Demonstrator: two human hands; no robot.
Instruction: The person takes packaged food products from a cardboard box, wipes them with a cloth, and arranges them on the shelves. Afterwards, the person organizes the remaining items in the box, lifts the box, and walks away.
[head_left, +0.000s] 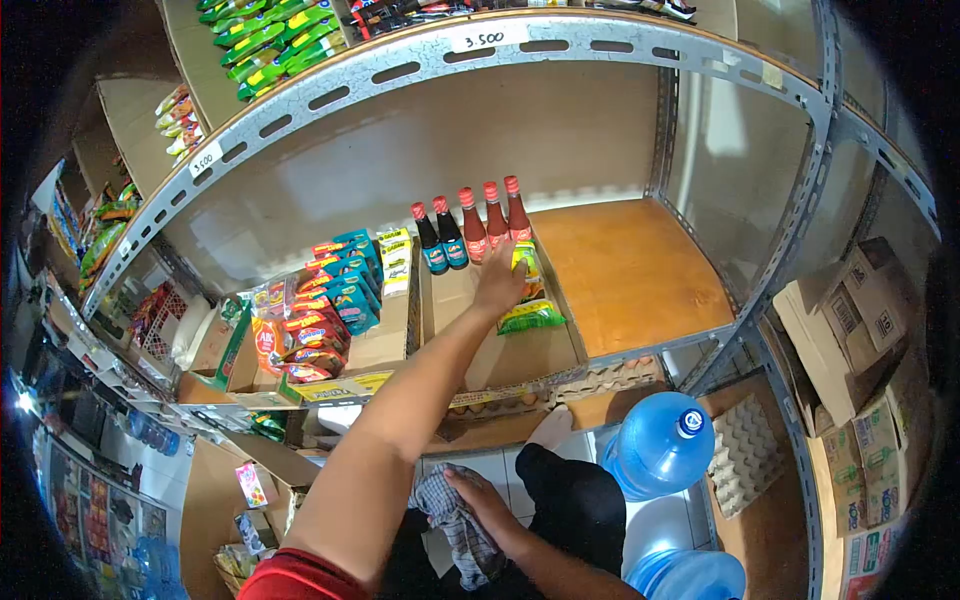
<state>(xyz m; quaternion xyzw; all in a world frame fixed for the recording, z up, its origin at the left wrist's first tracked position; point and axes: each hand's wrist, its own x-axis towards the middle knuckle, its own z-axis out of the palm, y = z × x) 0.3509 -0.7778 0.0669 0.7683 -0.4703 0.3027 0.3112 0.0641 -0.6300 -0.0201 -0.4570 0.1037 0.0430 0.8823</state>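
Observation:
My left hand point(500, 282) reaches into a shallow cardboard tray point(455, 350) on the shelf. Its fingers close at the edge of a green and yellow packet point(526, 262), just in front of the red-capped bottles. Another green packet point(532, 318) lies nearer the tray's front. Behind the hand stand several bottles of red sauce point(493, 212), with two dark sauce bottles point(451, 236) to their left. Low down in front of my legs, my right hand point(480, 505) is closed on a grey checked cloth point(455, 520), which hangs in folds.
Left of the tray, a second carton holds red sachets point(312, 345), teal sachets point(352, 300) and white-yellow packets point(396, 262). A metal shelf rail point(420, 68) arches overhead. Blue water jugs point(660, 445) and egg trays point(745, 455) stand low right, below a wooden board point(630, 275).

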